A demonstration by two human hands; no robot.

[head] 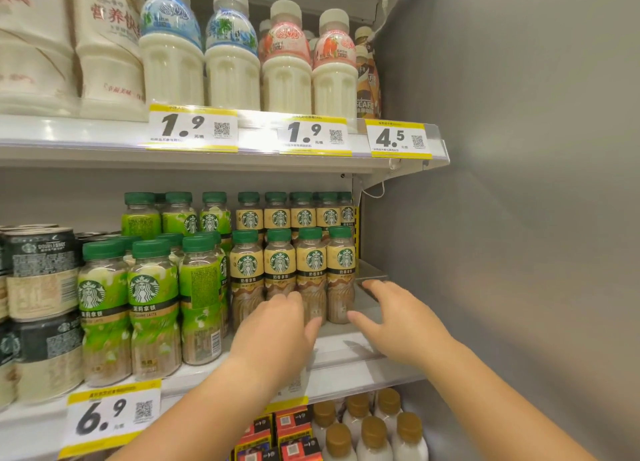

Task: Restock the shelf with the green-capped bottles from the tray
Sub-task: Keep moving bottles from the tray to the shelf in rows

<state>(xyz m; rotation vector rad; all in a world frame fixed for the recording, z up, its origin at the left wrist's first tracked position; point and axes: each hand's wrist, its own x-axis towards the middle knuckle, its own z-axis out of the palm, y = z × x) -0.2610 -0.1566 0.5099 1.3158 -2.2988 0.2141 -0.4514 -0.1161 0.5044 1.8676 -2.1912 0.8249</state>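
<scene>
Green-capped coffee bottles with tan labels [311, 266] stand in rows at the right end of the middle shelf [346, 349]. My left hand [277, 325] reaches in front of them, fingers straight, fingertips at the lower part of the front bottles. My right hand [398, 318] is spread open just right of the last bottle [341, 270], over the bare shelf end, holding nothing. No tray is in view.
Green-labelled, green-capped bottles [145, 304] stand left of the tan ones, dark cans [38, 287] further left. White milk bottles [228, 51] fill the upper shelf. Brown-capped bottles [367, 433] sit below. A grey side wall [502, 218] closes off the right.
</scene>
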